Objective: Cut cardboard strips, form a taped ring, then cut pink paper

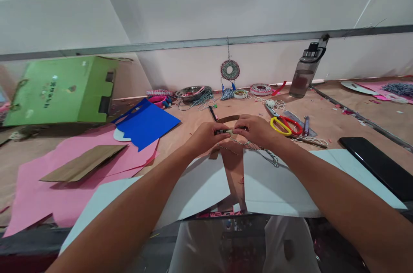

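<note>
My left hand and my right hand meet above the middle of the table, fingers pinched close together. A curved brown strip, seemingly part of a hoop, shows behind the fingers, and another bit of it emerges below my left hand. Thin grey-and-white cord trails from between the hands over the white paper. My left fingers close at the brown strip; the right ones pinch the cord beside it. The fingers hide the exact contact. Scissors with yellow and red handles lie right of my right hand.
Behind lie a metal bowl, cord bundles and a ribbon roll; a round woven ornament hangs on the wall. A bottle and phone are right. Left are blue paper, pink sheets and a green box.
</note>
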